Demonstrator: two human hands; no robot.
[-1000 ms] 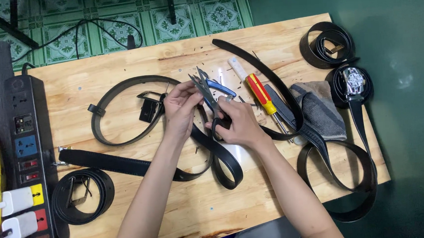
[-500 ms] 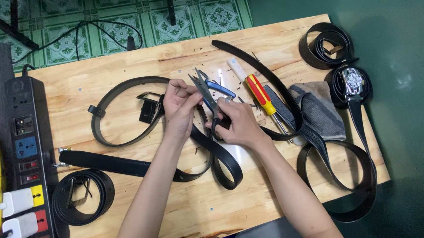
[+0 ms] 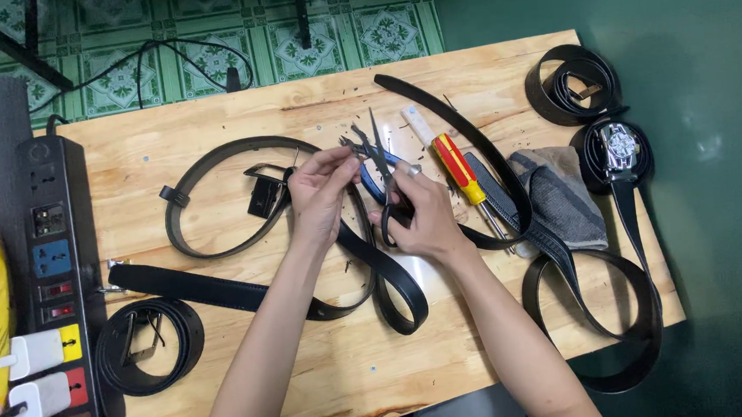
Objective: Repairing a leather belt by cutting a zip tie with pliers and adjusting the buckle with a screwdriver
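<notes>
Change since earlier frames: both hands stay at the table's middle; the left fingers have edged a little toward the scissors' blade tips, and nothing else on the table has shifted.
Head view, left hand (image 3: 319, 194): raised over the table, thumb and fingertips pinched together on something too small to make out, right at the blade tips.
Head view, right hand (image 3: 419, 214): closed around the dark handles of the scissors (image 3: 381, 161), blades pointing away from the person toward the far edge.
Worked belt (image 3: 383, 272): black strap looping under both hands and doubling back near the front edge.
Long belt (image 3: 214, 162): black, curved in an open loop to the left of the hands, with a buckle piece (image 3: 265, 196) just beside the left hand.
Screwdriver (image 3: 454, 169): red and yellow handle, lying just right of the right hand.
Grey cloth (image 3: 559, 197): crumpled, right of the screwdriver, partly under a strap.
Coiled belts: one at the front left (image 3: 143, 347), one at the far right corner (image 3: 574, 84).
Power strip (image 3: 58, 279): black, along the left edge, with white plugs inserted.
Table (image 3: 210, 107): pale wood, flecked with dark scraps.
</notes>
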